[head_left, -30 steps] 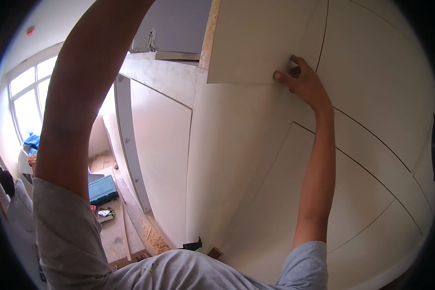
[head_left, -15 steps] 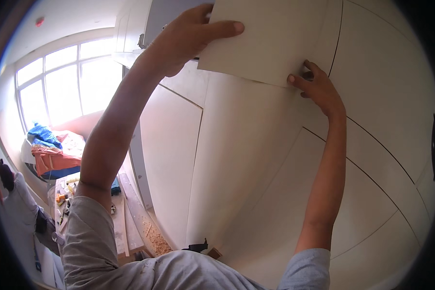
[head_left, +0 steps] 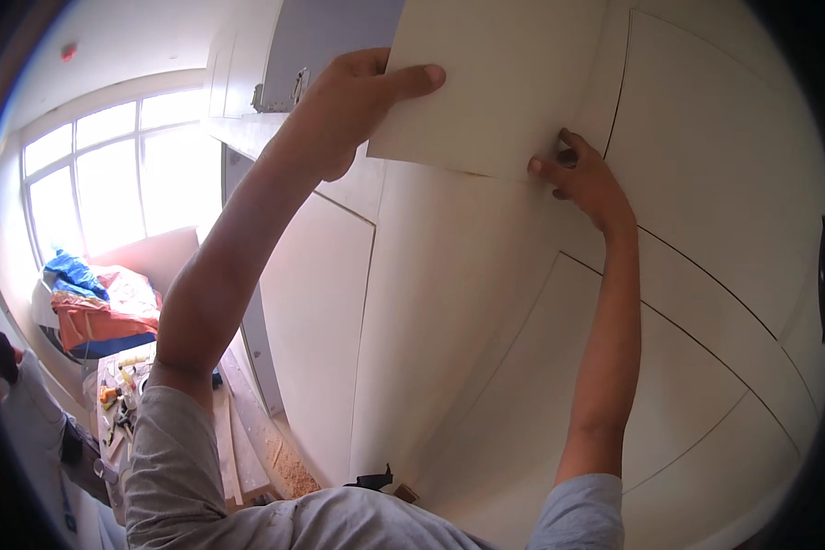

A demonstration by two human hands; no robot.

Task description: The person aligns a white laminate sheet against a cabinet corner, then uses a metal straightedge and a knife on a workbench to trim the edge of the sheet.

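In front of me and high up is a flat cream-white cabinet panel (head_left: 495, 92), its lower edge facing me. My left hand (head_left: 362, 101) grips the left edge, thumb on the front face and fingers behind. At the lower right corner, my right hand (head_left: 582, 174) has its fingers bent, with the thumb against the panel's edge; its exact hold there is partly hidden. Behind and below the panel stand white cabinet fronts (head_left: 316, 302) with thin dark gaps. A metal hinge (head_left: 301, 84) shows beside my left wrist on the grey-blue cabinet interior.
At the left, a workbench (head_left: 119, 403) carries several tools, and a blue and orange tarp bundle (head_left: 101, 293) lies beyond it. Another person (head_left: 37, 412) is at the far left. Wood shavings (head_left: 289, 467) lie on the floor near long boards (head_left: 238, 440). A large window (head_left: 110, 165) is behind.
The whole view has shifted slightly, so the scene sits lower and further left. The panel's left side and my left hand have come down a little; my right hand stays at the corner.
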